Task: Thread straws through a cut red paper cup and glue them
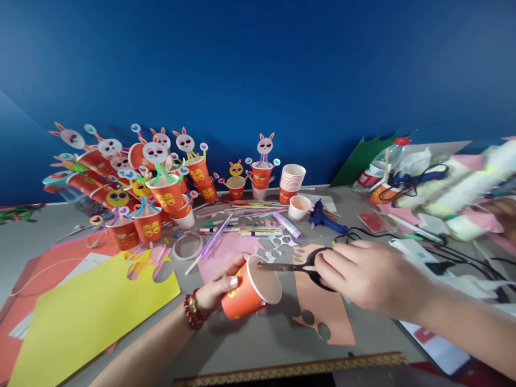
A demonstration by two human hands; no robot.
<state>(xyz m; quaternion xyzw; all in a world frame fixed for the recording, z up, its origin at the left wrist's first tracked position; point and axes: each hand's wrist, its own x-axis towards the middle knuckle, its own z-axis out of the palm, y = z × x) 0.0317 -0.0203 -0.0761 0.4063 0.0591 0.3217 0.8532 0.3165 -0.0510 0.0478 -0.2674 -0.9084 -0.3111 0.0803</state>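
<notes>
An orange paper cup (pixel 241 294) with a white rim lies tilted in my left hand (pixel 220 290), its mouth turned toward the right. My left fingers and thumb wrap round its side. My right hand (pixel 358 269) grips black-handled scissors (pixel 288 266). Their blades reach to the cup's mouth at the upper rim; whether they touch the wall I cannot tell. Under the scissors lies an orange-tan paper sheet (pixel 326 309) with round holes cut in it. A pink paper sheet (pixel 231 247) lies behind the cup.
Several cups with rabbit figures (pixel 163 196) crowd the back left. A cup stack (pixel 291 180), a blue glue gun (pixel 322 217) and a roll of tape (pixel 187 245) stand further back. Yellow paper (pixel 92 312) covers the left. A bottle (pixel 374 166) and cables (pixel 463 258) are at right, near another person's hand (pixel 506 217).
</notes>
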